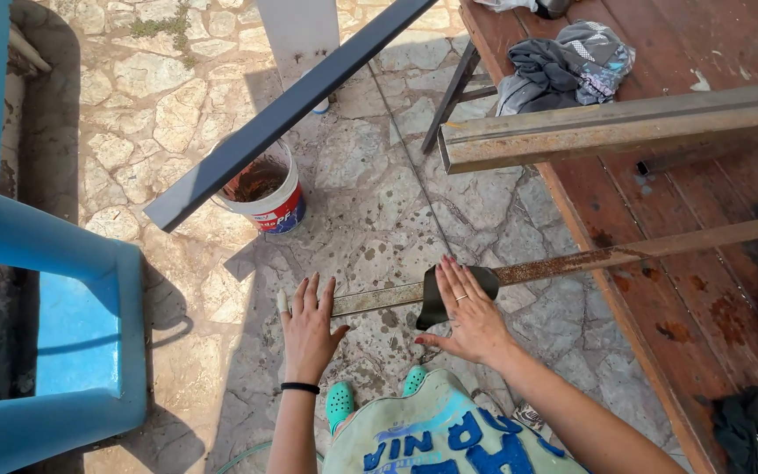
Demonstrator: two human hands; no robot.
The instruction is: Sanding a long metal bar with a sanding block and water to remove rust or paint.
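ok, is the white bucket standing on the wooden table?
No, the white bucket stands on the stone floor, left of the wooden table.

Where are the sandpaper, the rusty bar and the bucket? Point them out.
sandpaper (432, 307), head view, dark sheet left of the right hand.
rusty bar (572, 262), head view, middle of its rusted stretch.
bucket (275, 211), head view, white side wall.

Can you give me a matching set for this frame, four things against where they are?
Things:
1. bucket
2. crumpled cloth
3. dark sanding sheet
4. black band

Places:
A. on the red wooden table
B. around the left wrist
C. on the stone floor, under the dark bar
D. under the right hand, on the rusty metal strip

Pairs: 1-C, 2-A, 3-D, 4-B
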